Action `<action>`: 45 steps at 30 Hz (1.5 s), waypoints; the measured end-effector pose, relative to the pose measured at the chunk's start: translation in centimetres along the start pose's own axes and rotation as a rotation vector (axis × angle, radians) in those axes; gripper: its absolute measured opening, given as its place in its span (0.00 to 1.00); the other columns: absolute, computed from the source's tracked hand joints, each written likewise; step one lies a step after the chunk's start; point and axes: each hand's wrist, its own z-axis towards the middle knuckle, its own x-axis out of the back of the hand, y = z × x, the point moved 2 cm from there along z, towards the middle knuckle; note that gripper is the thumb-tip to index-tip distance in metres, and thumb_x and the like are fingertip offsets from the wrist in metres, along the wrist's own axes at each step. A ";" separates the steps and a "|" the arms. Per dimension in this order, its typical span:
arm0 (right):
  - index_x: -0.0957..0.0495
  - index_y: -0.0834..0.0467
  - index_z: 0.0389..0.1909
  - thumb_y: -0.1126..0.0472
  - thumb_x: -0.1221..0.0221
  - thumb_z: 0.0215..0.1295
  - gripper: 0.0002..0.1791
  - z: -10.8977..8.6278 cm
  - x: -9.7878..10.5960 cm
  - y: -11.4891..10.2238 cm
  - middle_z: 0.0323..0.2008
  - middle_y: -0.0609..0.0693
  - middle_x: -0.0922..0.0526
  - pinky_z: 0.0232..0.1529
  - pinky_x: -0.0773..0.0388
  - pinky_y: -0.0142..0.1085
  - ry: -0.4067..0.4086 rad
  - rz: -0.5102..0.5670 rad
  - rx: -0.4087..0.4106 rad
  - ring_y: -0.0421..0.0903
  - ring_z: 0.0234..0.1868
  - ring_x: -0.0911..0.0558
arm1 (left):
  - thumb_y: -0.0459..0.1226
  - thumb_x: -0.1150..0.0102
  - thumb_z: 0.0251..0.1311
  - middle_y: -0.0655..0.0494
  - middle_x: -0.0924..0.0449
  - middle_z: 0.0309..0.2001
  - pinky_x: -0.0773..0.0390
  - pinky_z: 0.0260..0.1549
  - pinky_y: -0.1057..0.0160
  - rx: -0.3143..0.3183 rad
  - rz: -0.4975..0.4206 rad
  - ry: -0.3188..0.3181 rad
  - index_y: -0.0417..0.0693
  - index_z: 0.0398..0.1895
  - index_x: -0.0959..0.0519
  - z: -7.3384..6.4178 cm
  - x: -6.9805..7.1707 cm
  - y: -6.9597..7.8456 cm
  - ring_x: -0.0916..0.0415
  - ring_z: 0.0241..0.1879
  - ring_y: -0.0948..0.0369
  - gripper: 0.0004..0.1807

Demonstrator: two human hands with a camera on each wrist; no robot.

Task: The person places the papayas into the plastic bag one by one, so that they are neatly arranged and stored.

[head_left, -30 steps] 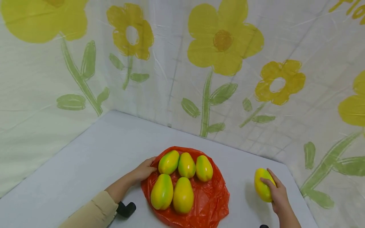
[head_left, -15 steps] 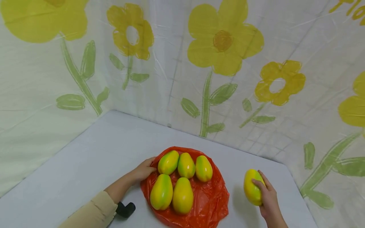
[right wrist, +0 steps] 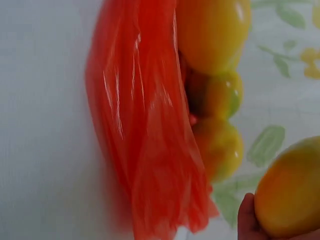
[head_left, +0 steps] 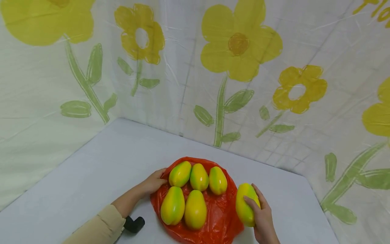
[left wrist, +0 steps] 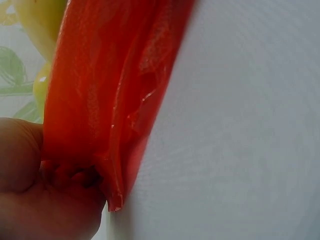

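A red plastic bag (head_left: pixel 220 210) lies spread open on the table, with several yellow-green papayas (head_left: pixel 195 209) resting in its left and far parts. My left hand (head_left: pixel 153 183) grips the bag's left edge; in the left wrist view its thumb and curled fingers (left wrist: pixel 75 177) pinch the red film. At the bag's right edge my right hand (head_left: pixel 262 217) holds another papaya (head_left: pixel 246 205), thumb on the near face and fingers behind. This held papaya (right wrist: pixel 292 190) shows at the lower right of the right wrist view, apart from the others.
The white table (head_left: pixel 131 149) runs back to a curtain (head_left: pixel 170 84) printed with yellow flowers. Beneath the left forearm a black curved object (head_left: pixel 135 224) shows beside the beige sleeve (head_left: pixel 97 225).
My right hand has carried its papaya leftward from the table's right side to the bag's right edge. The left hand, the bag and the papayas in it have stayed put.
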 end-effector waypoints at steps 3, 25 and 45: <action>0.54 0.47 0.73 0.47 0.46 0.63 0.41 -0.2 -1.4 0.1 0.69 0.59 0.47 0.52 0.25 0.39 -0.020 -0.007 0.011 0.55 0.57 0.37 | 0.29 0.56 0.61 0.48 0.29 0.59 0.24 0.53 0.52 0.004 -0.002 -0.001 0.45 0.62 0.34 0.0 0.0 0.0 0.29 0.51 0.56 0.24; 0.52 0.47 0.72 0.40 0.41 0.55 0.47 -0.8 -6.0 2.2 0.65 0.60 0.44 0.52 0.24 0.53 -0.131 -0.032 -0.063 0.58 0.55 0.34 | 0.29 0.55 0.60 0.49 0.28 0.59 0.23 0.51 0.52 -0.005 -0.005 0.008 0.46 0.62 0.33 -0.2 -0.1 0.3 0.29 0.51 0.57 0.24; 0.63 0.47 0.74 0.44 0.43 0.60 0.49 -1.1 -6.2 3.0 0.71 0.63 0.54 0.59 0.36 0.62 -0.277 -0.081 -0.054 0.61 0.61 0.42 | 0.28 0.55 0.60 0.46 0.28 0.57 0.21 0.48 0.54 -0.013 0.005 0.015 0.43 0.61 0.33 -0.2 -0.1 0.2 0.27 0.47 0.58 0.24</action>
